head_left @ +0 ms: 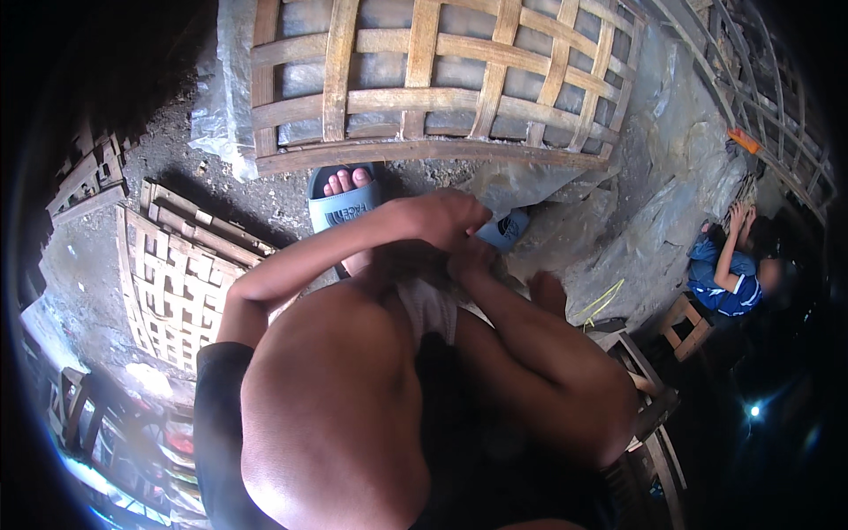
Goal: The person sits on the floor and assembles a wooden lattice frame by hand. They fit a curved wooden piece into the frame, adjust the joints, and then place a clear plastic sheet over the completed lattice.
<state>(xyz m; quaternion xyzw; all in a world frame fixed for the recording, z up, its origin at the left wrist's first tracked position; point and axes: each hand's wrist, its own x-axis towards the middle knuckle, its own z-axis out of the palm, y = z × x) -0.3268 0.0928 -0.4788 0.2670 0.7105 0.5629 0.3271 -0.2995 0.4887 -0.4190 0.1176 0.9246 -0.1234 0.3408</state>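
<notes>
My left hand [449, 219] and my right hand [471, 256] are close together in front of my bent knees. The fingers of both are curled closed. Anything between them is too small or hidden to name. Just beyond the hands lies a woven bamboo-strip panel [455, 97] in a wooden frame, and neither hand touches it. Under my left forearm a foot wears a blue-grey slide sandal [340, 210]. Part of a second blue sandal [505, 231] shows beside my hands.
Several woven panels [177, 291] lean in a stack at left. Plastic sheeting [654, 177] covers ground at right, with a yellow strip [605, 302] on it. An orange object [744, 140] rests by another lattice frame. Far right, a person [729, 274] sits near a small wooden stool [685, 327].
</notes>
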